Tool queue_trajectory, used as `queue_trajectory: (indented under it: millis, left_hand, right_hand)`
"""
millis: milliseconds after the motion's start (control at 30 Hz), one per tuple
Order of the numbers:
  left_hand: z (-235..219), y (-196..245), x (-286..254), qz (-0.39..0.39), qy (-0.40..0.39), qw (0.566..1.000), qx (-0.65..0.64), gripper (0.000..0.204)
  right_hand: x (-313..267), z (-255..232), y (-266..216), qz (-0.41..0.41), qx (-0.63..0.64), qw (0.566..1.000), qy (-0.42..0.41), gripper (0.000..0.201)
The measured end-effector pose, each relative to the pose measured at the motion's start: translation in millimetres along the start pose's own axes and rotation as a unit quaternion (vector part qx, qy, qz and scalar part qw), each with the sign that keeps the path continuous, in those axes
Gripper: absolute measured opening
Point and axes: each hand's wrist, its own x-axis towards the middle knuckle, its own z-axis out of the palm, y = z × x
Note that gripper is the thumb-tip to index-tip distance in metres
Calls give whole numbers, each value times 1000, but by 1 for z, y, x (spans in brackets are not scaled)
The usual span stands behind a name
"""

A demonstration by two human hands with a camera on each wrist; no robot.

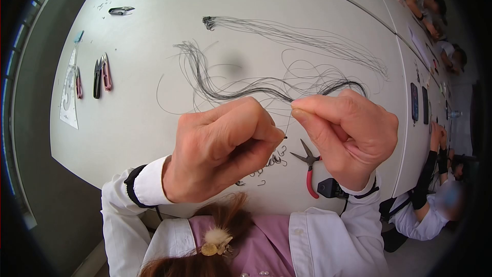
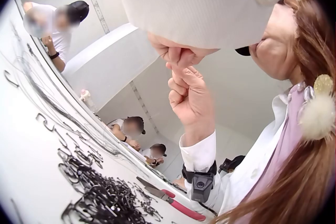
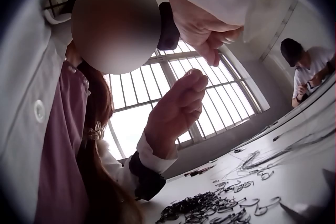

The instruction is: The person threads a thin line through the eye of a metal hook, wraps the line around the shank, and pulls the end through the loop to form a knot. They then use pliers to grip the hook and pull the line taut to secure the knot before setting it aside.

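My left hand (image 1: 225,143) curls its fingers, thumb and forefinger pinching a small black fish hook (image 1: 285,137), of which only a dark tip shows. Thin fishing line (image 1: 288,123) runs from there up to my right hand (image 1: 353,133), which pinches it between thumb and forefinger. Behind both hands lies a long bundle of dark line (image 1: 230,94) with loose strands. Below them are loose black hooks (image 1: 277,159), partly hidden by the left hand; the left wrist view shows the heaped hooks (image 2: 100,198) close up.
Red-handled pliers (image 1: 310,166) lie beside the hooks. Farther back is a second bundle of lines with hooks tied at one end (image 1: 209,22). Thread snips (image 1: 97,79), a clear set square (image 1: 68,95) and another snipper (image 1: 121,11) lie leftward. Other people (image 1: 433,208) sit at the right.
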Motion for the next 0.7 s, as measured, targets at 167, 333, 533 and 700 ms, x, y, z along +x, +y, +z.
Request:
queue_trajectory:
  millis: [167,333,533,700]
  left_hand:
    - [0,-1,-1,23,9,1000,2,11]
    - [-1,-4,-1,42,32,998,-21,10]
    - [-4,-6,-4,-14,19,994,-103,6]
    - [-2,-6,-5,-149,15,968,-201,7]
  right_hand:
    - [3,3,5,80,78,993,-44,10]
    - [-4,12,13,294,336,883,-145,2]
    - [-5,19,13,304,442,820,-198,4]
    - [3,16,20,227,312,902,-195,16]
